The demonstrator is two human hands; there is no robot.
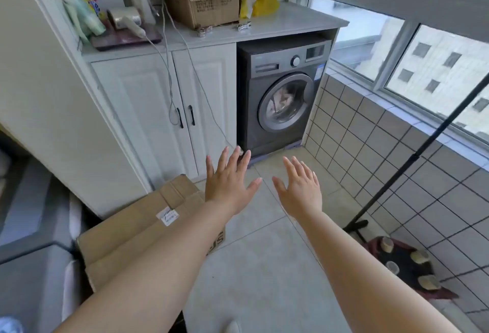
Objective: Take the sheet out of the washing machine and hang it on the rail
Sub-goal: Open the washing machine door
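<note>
From the head view, the left hand (229,184) and the right hand (300,191) are both stretched out in front of the body, palms down, fingers straight and spread, holding nothing; they hover over the tiled floor (264,266), near each other but not touching. The washing machine (283,91) sits at about 12 o'clock from the hands, tucked under the white surface (291,21) and well apart from them. Its round door (287,102) looks closed, and through the glass a pale bundle shows, most likely the sheet (280,99), which is inside the drum. So the step in hand, as I judge it, is the approach and the opening of the door; nothing of the task is done yet. To do it well, walk straight ahead, keeping clear of the cardboard box (137,226) at 8 o'clock from the left hand, and crouch squarely before the door. Where its catch lies I cannot tell from here, so feel along the rim for it. A wet sheet is likely heavy and clinging, so gather it with both hands rather than tugging one corner. A dark slanted pole (423,144) at 3 o'clock, standing by the tiled wall (370,134), may belong to the rail, whose bar is out of view.
</note>
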